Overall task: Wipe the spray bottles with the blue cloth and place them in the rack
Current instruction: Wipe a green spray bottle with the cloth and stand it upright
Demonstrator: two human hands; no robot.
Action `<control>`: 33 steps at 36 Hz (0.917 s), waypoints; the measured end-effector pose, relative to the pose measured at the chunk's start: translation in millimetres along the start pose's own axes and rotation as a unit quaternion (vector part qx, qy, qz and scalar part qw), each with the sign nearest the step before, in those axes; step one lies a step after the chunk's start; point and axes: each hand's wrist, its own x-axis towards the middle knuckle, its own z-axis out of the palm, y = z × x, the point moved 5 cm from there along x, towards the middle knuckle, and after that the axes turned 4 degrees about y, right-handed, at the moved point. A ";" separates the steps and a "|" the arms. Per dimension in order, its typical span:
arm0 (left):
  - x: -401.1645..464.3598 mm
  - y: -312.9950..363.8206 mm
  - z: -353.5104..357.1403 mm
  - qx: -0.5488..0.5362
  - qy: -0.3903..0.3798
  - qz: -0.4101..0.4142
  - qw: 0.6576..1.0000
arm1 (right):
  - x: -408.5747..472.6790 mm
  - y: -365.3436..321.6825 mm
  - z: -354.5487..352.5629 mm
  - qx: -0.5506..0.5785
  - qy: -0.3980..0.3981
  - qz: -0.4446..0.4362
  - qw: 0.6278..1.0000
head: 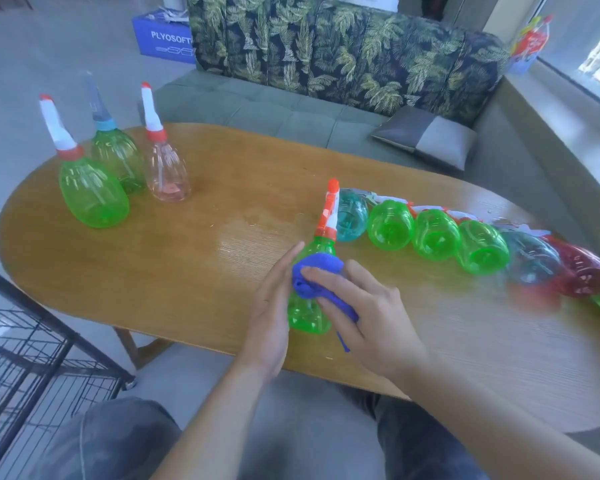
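Left hand lay flat against the light, slippery green bottle; right hand pressed the soft cloth on it.

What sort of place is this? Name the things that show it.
Probably a lounge or break area in an office or flat, not a workshop: a leaf-print sofa with a cushion, a wooden table, and a window onto buildings.

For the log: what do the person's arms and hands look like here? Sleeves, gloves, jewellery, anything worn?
Both forearms are bare as far as the frame shows, with no sleeve edge in view. The left hand and right hand wear no gloves, and no rings, watch or wristband show. Below the arms, the legs are in dark grey-blue trousers.
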 end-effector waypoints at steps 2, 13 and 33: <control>0.1 -0.5 -1.5 -0.007 -0.006 -0.003 1.000 | -11.0 -6.2 3.3 -0.008 -0.022 -0.045 0.999; -8.6 5.2 -0.1 -0.016 -0.010 0.010 1.000 | -32.5 -6.4 -11.7 0.030 0.019 -0.026 0.999; -3.7 2.7 4.5 0.034 -0.040 0.042 0.998 | -29.0 14.4 -11.1 0.103 0.095 0.168 0.976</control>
